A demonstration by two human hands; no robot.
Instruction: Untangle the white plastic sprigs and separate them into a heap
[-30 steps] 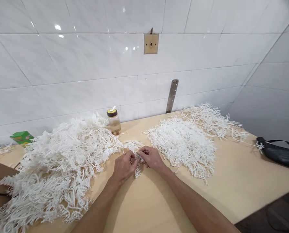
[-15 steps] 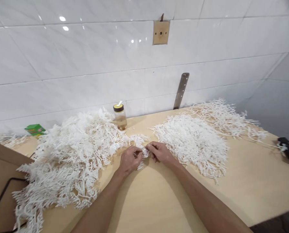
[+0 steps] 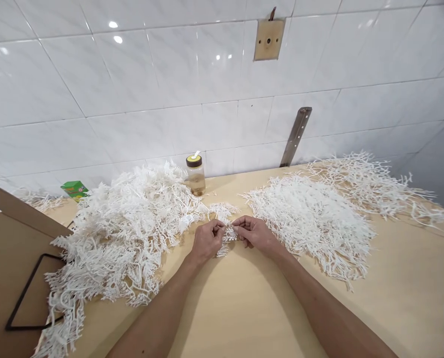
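Note:
Both hands meet over the middle of the table. The fingers of my left hand (image 3: 208,240) are closed in a pinch on a small white branched piece (image 3: 229,232), thin and frond-like. At its other side my right hand (image 3: 255,231) pinches with thumb and forefinger; its fingertips hide the exact grip. More white sprigs (image 3: 222,210) lie just behind the fingers. To the left spreads a large heap of white frilly fronds (image 3: 132,223), and close to my right hand is a flatter pile of white branched stems (image 3: 315,219).
A clear jar (image 3: 196,180) with a dark and yellow lid stands behind the left heap. Further left are a green box (image 3: 74,190) and a brown board (image 3: 16,268). A metal strip (image 3: 296,136) leans on the tiled wall. Loose white stems (image 3: 375,186) lie at the back right.
The view has shifted, so the scene sits further right in the picture. My hands stay close together at the same spot, with fingertips slightly moved.

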